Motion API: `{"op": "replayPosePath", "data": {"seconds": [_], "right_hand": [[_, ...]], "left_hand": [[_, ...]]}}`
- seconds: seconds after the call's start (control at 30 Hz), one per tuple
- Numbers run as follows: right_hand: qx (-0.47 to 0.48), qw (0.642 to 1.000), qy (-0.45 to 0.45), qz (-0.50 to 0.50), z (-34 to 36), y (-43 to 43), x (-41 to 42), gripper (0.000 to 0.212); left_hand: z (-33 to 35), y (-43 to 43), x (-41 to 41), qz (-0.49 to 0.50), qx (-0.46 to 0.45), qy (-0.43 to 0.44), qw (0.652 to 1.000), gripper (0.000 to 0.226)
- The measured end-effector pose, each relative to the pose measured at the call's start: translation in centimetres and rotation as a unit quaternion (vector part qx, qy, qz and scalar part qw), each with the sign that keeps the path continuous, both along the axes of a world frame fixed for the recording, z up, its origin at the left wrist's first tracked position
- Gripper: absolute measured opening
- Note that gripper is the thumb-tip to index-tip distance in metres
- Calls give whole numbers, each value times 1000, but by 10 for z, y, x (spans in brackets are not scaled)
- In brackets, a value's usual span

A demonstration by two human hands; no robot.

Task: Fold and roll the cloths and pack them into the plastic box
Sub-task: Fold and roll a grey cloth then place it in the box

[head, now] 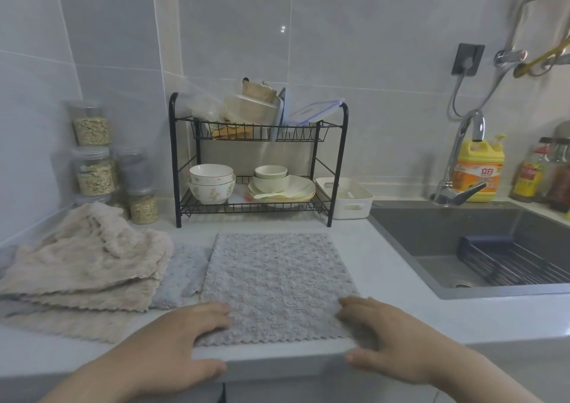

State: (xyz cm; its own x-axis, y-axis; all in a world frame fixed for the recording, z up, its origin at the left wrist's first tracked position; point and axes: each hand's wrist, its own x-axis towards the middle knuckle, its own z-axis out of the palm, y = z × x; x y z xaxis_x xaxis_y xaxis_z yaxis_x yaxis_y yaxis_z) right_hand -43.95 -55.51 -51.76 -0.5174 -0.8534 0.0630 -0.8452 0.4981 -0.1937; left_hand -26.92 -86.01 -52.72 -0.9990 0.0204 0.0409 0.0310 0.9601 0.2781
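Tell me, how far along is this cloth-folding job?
Barely begun. Done: one grey cloth lies spread flat on the counter; no rolled cloth shows anywhere. In hand: the left hand and right hand rest on its near corners. Left: folding and rolling it, then the beige cloths heaped at left and the second grey cloth partly under them, and packing all, likely into the white box beside the rack.

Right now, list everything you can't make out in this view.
- Grey cloth: near corners, head view, covered by the left hand and right hand.
- Second grey cloth: mostly under the beige pile and the first grey cloth.
- Beige pile: cloth count unclear, layers overlap.
- Bottles: blurred, the last cut off by the right edge.
- Rack-top containers: jumbled, blurred.
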Motion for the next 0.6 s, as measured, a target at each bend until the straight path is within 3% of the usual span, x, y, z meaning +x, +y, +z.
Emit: {"op": "replayPosePath", "data": {"seconds": [0.07, 0.1, 0.2, 0.27, 0.37, 0.43, 0.6], "right_hand": [[16, 1000, 18, 15, -7, 9, 3, 80], [7, 1000, 19, 18, -10, 11, 3, 73], [-74, 997, -28, 17, -8, 12, 1, 26], [-114, 991, -66, -24, 1, 9, -1, 12], [-159, 978, -105, -88, 19, -2, -12, 22], [-191, 968, -111, -122, 31, -16, -26, 25], [-183, 967, -68, -165, 44, -62, -74, 19]], "left_hand": [[0, -4, 8, -14, 3, -15, 1000, 42], [2, -4, 9, -19, 12, -15, 1000, 39], [8, -5, 10, -23, 47, -2, 999, 33], [12, -5, 9, -12, 83, 16, 996, 34], [28, -6, -2, 59, 156, 81, 983, 10], [41, -12, -20, 113, 172, 139, 969, 8], [59, -35, -84, 192, 93, 163, 963, 15]]}}
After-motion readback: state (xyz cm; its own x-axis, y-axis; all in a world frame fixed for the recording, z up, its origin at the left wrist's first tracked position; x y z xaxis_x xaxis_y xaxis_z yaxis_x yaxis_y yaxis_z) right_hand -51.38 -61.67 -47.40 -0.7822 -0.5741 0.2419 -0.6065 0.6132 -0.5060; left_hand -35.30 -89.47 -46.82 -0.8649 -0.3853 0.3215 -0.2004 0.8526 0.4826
